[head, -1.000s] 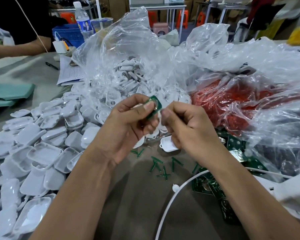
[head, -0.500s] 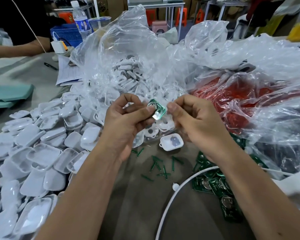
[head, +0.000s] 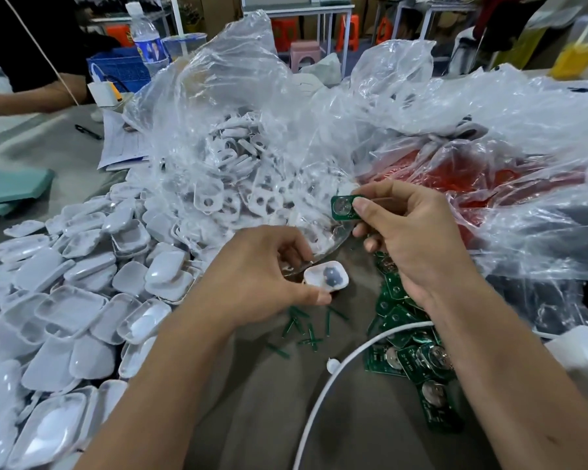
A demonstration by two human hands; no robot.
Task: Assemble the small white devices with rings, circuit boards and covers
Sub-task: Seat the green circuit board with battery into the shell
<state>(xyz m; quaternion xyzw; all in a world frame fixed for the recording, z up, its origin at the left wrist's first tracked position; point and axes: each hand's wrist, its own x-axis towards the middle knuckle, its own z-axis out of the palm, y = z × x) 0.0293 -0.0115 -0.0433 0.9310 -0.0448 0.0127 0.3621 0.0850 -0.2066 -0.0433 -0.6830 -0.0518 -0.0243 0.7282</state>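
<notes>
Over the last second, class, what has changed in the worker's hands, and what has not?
The green circuit board passed from the left hand to the right hand, which now pinches it. The left hand dropped to grip the white shell on the table. The heaps of white covers and loose boards stayed put.

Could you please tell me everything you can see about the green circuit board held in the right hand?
The green circuit board is small and rectangular, with a round silver coin cell covering most of its face. It faces the camera, raised above the table near the clear plastic bag. The right hand pinches its right edge between thumb and forefinger; nothing else touches it.
</notes>
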